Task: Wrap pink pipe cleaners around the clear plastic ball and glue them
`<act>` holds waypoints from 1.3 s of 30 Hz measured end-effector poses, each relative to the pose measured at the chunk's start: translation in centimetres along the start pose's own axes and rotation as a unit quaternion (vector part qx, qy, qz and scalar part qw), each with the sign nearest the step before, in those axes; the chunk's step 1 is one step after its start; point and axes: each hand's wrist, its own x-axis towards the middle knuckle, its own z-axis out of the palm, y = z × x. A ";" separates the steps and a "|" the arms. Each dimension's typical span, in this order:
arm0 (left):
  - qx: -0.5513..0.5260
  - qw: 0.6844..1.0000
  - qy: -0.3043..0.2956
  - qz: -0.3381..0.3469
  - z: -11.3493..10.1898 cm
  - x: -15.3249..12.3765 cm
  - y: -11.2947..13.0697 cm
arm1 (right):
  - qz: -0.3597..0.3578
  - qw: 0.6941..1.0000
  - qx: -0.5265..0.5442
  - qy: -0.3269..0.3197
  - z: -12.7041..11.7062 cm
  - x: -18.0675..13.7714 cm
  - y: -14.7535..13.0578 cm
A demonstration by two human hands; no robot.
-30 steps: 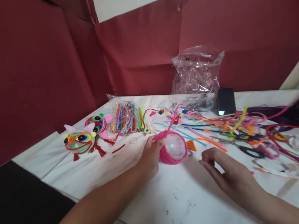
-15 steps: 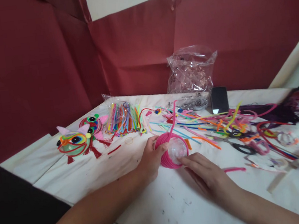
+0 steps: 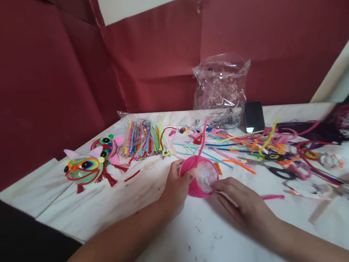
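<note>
Above the middle of the table, a clear plastic cup-like piece [image 3: 207, 177] is wrapped around its side in rows of pink pipe cleaner [image 3: 196, 187]. One free end of the pipe cleaner sticks up from its top. My left hand [image 3: 177, 185] grips the wrapped side, thumb on the near rim. My right hand [image 3: 235, 195] pinches the lower right rim of the same piece with thumb and fingertips. The opening faces me, tilted toward the right. Fingers behind the piece are hidden.
Two colourful animal-face crafts [image 3: 84, 171] with tassels sit at the left. Behind lies a bag of pipe cleaners [image 3: 142, 139]. Loose pipe cleaners, scissors [image 3: 282, 173] and tape are spread to the right. A black phone [image 3: 254, 116] and a clear plastic bag [image 3: 221, 81] stand at the back.
The right fingertips have shifted slightly along the rim, and the wrapped piece has turned a little. The pink free end leans slightly more to the right.
</note>
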 end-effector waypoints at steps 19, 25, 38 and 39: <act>0.108 0.994 0.020 0.026 0.9 -1.0 0.3 | 0.027 0.994 -0.080 -0.074 0.6 -0.6 0.6; 0.089 0.995 0.024 0.026 0.3 -0.5 -0.2 | 0.058 0.997 -0.028 -0.047 0.1 -0.2 0.4; 0.079 0.996 0.026 0.024 0.1 -0.1 -0.3 | 0.083 0.996 0.033 -0.014 -0.2 -0.1 0.5; 0.091 0.995 0.027 0.025 0.1 -0.1 -0.4 | 0.070 0.997 0.027 -0.015 0.0 -0.2 0.5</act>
